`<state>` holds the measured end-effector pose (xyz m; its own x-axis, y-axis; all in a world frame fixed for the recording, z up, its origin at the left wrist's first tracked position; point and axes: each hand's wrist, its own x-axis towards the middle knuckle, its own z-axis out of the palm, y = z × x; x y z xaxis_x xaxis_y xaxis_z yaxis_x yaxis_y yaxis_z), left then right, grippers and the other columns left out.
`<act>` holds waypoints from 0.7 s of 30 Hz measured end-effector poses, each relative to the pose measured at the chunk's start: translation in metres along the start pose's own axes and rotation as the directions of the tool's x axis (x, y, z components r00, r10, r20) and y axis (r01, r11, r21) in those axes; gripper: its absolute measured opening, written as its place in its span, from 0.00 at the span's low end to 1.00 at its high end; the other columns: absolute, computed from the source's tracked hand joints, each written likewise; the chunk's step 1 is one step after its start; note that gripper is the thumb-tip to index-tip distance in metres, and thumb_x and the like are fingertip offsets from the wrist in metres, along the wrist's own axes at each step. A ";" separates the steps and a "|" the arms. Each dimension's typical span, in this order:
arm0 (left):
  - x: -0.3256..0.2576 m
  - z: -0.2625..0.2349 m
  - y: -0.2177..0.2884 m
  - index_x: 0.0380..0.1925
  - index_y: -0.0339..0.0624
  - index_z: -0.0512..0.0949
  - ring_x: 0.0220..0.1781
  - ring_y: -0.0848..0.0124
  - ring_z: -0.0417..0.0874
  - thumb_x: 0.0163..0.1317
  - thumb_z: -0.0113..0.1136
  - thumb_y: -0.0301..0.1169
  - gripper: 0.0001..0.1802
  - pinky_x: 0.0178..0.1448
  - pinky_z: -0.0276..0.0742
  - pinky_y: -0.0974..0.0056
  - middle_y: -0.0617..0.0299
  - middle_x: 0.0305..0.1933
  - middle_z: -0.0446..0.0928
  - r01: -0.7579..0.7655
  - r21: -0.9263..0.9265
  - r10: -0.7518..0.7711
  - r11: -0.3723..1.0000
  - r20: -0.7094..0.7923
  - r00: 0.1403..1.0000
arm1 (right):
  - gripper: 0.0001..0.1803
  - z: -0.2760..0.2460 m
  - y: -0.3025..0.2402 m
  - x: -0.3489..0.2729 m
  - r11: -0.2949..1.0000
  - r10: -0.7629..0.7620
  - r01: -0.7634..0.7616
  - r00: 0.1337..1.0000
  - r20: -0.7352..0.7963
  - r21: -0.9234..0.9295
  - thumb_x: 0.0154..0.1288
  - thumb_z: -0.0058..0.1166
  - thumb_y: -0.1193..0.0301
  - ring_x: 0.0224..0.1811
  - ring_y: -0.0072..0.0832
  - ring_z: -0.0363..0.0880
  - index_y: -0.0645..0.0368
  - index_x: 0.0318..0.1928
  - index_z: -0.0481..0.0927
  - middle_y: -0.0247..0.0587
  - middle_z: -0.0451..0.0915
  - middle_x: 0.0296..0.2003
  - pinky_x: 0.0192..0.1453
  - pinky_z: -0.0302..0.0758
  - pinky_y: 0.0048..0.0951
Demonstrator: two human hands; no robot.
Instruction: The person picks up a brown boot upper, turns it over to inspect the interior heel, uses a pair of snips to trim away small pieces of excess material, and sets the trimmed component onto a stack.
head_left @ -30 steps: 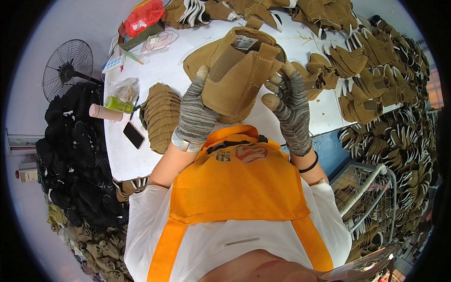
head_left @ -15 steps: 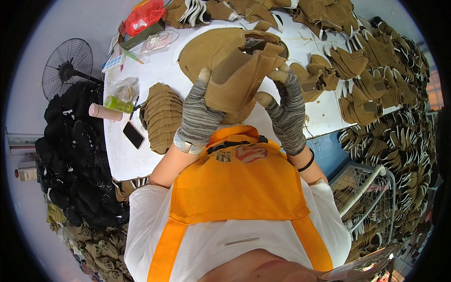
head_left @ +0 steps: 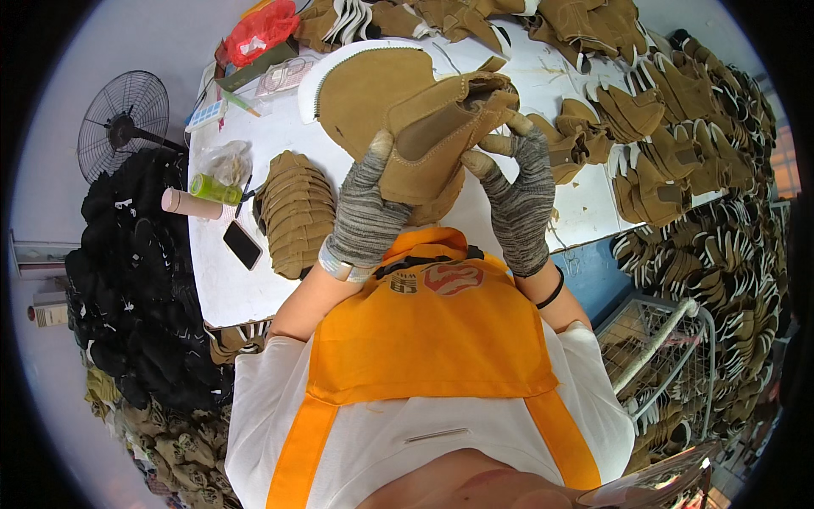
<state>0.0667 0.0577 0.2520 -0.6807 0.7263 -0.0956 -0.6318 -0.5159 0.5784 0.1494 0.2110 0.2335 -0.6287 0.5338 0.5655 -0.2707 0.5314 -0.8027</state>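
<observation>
Both my hands wear grey knitted gloves with bare fingertips and hold up a tan suede boot upper (head_left: 437, 140) over the white table (head_left: 229, 293). My left hand (head_left: 365, 216) grips its lower left side. My right hand (head_left: 515, 199) pinches its right edge with the fingertips. Behind the piece lies a large rounded tan suede panel (head_left: 360, 85) with a white edge.
A stack of tan cut pieces (head_left: 294, 212) lies left of my hands, beside a black phone (head_left: 242, 245), a pink tube (head_left: 193, 204) and a green bottle (head_left: 212, 187). Many sewn tan uppers (head_left: 653, 110) crowd the right side. A black fan (head_left: 119, 123) and dark piles (head_left: 127, 297) stand left; a wire basket (head_left: 670, 348) is right.
My hands have drawn the suede upper slightly closer and turned it, with the right fingertips now pinching its right edge.
</observation>
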 end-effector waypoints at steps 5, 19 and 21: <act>0.000 0.002 -0.001 0.60 0.31 0.64 0.58 0.62 0.76 0.70 0.49 0.46 0.31 0.63 0.74 0.62 0.48 0.58 0.72 0.004 0.029 -0.004 1.000 0.008 1.000 | 0.18 -0.001 -0.002 -0.002 0.999 0.034 -0.034 0.999 0.005 0.014 0.53 0.69 0.65 0.57 0.35 0.71 0.58 0.42 0.81 0.40 0.75 0.52 0.61 0.68 0.37; 0.002 -0.002 -0.006 0.60 0.31 0.65 0.58 0.64 0.76 0.70 0.48 0.45 0.29 0.64 0.73 0.64 0.50 0.58 0.71 -0.005 0.013 0.005 1.000 0.004 1.000 | 0.11 -0.003 0.001 -0.002 0.991 -0.041 0.040 0.999 -0.004 -0.129 0.54 0.67 0.71 0.57 0.35 0.71 0.56 0.40 0.86 0.41 0.73 0.54 0.62 0.68 0.35; 0.003 -0.005 -0.011 0.59 0.31 0.65 0.57 0.65 0.76 0.71 0.48 0.45 0.28 0.62 0.74 0.65 0.50 0.57 0.72 -0.018 0.064 0.020 0.998 -0.026 0.999 | 0.11 -0.003 0.002 -0.003 0.994 -0.025 0.024 1.000 -0.004 -0.110 0.54 0.67 0.71 0.57 0.36 0.71 0.57 0.39 0.86 0.42 0.72 0.55 0.63 0.68 0.35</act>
<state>0.0696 0.0628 0.2414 -0.7023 0.7041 -0.1051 -0.5945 -0.4988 0.6307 0.1527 0.2127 0.2310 -0.6190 0.5232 0.5858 -0.2039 0.6132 -0.7632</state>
